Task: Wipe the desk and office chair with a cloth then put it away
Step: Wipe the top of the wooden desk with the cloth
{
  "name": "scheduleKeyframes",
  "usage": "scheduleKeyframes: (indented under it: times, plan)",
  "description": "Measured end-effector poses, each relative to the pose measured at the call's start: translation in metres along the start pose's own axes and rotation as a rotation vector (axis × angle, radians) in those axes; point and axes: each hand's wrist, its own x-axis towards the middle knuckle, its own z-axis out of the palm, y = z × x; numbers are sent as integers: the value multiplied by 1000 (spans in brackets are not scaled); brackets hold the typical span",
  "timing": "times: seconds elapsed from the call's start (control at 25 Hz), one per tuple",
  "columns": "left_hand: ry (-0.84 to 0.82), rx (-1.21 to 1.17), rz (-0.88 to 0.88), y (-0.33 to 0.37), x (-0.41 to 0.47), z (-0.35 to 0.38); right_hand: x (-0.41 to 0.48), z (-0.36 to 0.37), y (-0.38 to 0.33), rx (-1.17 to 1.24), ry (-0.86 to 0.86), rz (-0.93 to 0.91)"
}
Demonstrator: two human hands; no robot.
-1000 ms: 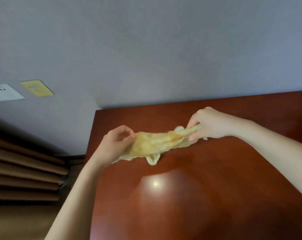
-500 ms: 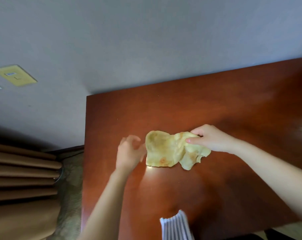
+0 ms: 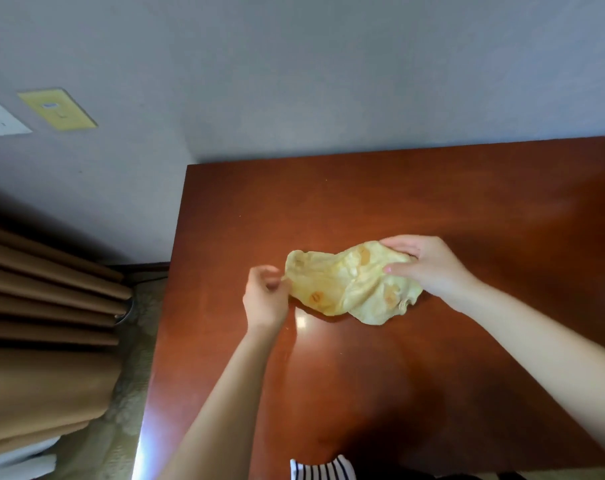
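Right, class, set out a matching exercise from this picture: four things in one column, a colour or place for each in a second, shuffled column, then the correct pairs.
Column one:
1. cloth
2. desk
3. curtain
4. right hand

Column two:
A. reddish-brown and glossy
B. hanging in tan folds left of the desk
C. pale yellow with orange spots
D. gripping the cloth's right end

Pairs: 1-C, 2-A, 3-B, 4-D
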Motion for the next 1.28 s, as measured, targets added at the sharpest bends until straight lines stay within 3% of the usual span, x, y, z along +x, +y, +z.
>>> scheduleKeyframes:
  times: [0.08, 0.16, 0.28, 0.36, 0.4, 0.48, 0.56, 0.64, 0.84, 0.96, 1.16, 1.28]
  plan:
    - [71, -90, 146, 10, 0, -19, 7, -7, 0, 62, 116, -86]
    - [123, -58, 250, 19, 0, -39, 15, -18, -2, -177, 244, -282]
    - [240, 260, 376, 24, -8, -58, 28, -27, -5, -596, 260, -656]
    - [284, 427, 430, 24, -16, -62, 34, -28, -7, -760, 211, -766]
    - [280, 420, 390, 25, -20, -63, 35, -28, -9, -769, 171, -733]
    - [256, 303, 209, 29, -25, -60, 40, -23, -11, -654, 32, -482]
    - [213, 147, 9, 33, -29, -49, 42, -8, -13, -368, -125, -141]
    - [115, 90, -84, 32, -39, -31, 34, 18, -12, -59, -252, 114]
    - [-215, -293, -117, 14, -68, -16, -5, 83, -11, 434, -488, 294]
    - [-356, -153, 72, 3, -76, -27, -25, 112, -8, 684, -487, 415]
    - [-704, 469, 640, -23, -85, -66, -71, 165, 0, 1068, -240, 531]
    - [-814, 452, 780, -38, -86, -91, -99, 189, 12, 1259, -11, 479]
